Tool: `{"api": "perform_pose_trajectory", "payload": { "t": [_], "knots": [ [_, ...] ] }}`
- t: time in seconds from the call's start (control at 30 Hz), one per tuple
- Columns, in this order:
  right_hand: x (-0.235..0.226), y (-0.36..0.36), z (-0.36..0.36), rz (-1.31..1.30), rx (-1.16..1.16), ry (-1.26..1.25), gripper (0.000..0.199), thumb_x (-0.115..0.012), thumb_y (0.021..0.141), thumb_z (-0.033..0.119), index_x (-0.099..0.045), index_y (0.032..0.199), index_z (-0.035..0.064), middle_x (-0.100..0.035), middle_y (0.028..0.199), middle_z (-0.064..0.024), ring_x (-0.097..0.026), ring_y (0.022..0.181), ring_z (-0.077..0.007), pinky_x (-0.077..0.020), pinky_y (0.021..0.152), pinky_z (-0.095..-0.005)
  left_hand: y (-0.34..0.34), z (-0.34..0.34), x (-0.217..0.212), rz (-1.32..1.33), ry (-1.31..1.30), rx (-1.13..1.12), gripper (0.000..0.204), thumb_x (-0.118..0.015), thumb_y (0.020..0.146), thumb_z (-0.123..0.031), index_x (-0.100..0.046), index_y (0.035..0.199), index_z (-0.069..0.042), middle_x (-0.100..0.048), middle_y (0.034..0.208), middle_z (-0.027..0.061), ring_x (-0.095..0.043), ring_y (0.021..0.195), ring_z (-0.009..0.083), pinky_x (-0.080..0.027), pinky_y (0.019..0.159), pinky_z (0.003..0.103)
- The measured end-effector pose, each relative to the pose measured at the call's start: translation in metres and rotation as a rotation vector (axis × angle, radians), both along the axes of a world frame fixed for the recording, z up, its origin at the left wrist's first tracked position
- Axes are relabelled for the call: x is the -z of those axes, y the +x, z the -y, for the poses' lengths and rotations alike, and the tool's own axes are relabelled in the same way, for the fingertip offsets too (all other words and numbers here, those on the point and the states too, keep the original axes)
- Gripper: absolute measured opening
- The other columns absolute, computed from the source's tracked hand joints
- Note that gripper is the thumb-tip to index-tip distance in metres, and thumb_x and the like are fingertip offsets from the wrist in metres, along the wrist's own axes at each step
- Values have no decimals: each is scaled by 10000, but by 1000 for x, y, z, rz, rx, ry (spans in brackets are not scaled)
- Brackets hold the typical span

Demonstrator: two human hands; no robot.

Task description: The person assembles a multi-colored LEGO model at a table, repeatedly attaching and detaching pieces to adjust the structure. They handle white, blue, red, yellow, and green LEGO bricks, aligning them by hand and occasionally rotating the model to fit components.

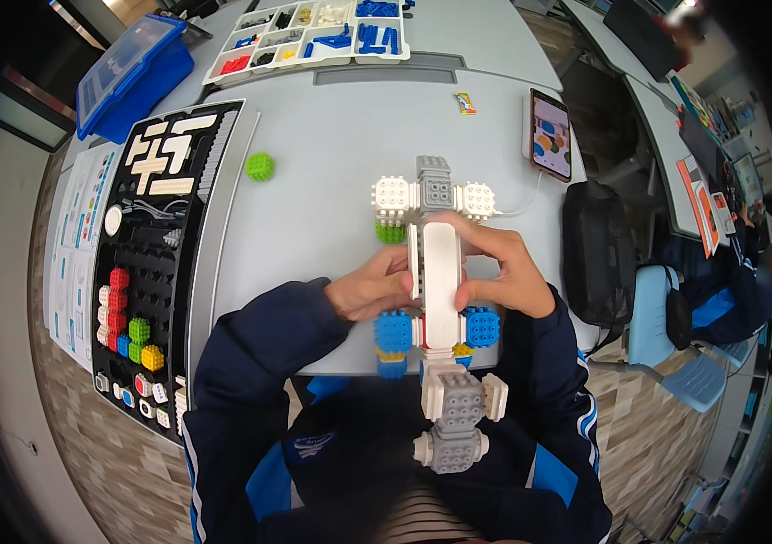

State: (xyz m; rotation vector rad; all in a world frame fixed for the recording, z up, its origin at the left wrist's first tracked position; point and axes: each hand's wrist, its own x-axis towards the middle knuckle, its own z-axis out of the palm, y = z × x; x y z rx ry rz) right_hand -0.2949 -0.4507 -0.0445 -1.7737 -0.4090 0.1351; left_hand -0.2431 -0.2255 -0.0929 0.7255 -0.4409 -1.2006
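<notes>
A model of studded building blocks [441,272] stretches from the table out over my lap. Along its middle runs a long smooth white plate. White and grey blocks form its far end, blue blocks stick out on both sides lower down, and grey blocks make up the near end. My left hand [372,286] grips the model's left side, thumb on a narrow upright white plate [414,263]. On the other side my right hand [506,267] is closed on the long plate, index finger near its far end and thumb lower down. My other fingertips are hidden behind the model.
A green studded block [260,166] lies left on the table. Beside it stands a black parts tray [155,254]; a white compartment box [313,65] and a blue bin [132,77] are farther back. At right are a phone [549,136] and a black bag [596,254].
</notes>
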Motion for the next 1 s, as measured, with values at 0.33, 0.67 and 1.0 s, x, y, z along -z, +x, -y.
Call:
{"api": "perform_pose_trajectory", "payload": {
  "t": [0.33,0.67,1.0],
  "knots": [
    [-1,-1,1,-2,-9,-19,1010,-872,616,585,-566,1385,5,-685,1217,-132,-652,1105,-204,-480,1003,-364,3,3,6,-65,-63,69,955,-837,799,-450,-345,1486,-6,-604,1290,167,-605,1238,306,-490,1073,449],
    [-2,-1,2,5,-27,-29,1020,-875,589,574,-572,1376,1,-687,1232,-155,-661,1143,-244,-465,1027,-374,0,2,8,-155,-30,38,936,-873,774,-387,-365,1469,-19,-544,1361,139,-567,1279,265,-482,1085,434],
    [0,0,6,25,-39,-55,1024,-893,551,572,-598,1346,-2,-709,1168,-152,-678,1073,-221,-486,989,-358,1,8,10,-56,-78,66,934,-819,796,-494,-376,1467,-18,-549,1330,143,-566,1263,253,-480,1078,432]
  ]
}}
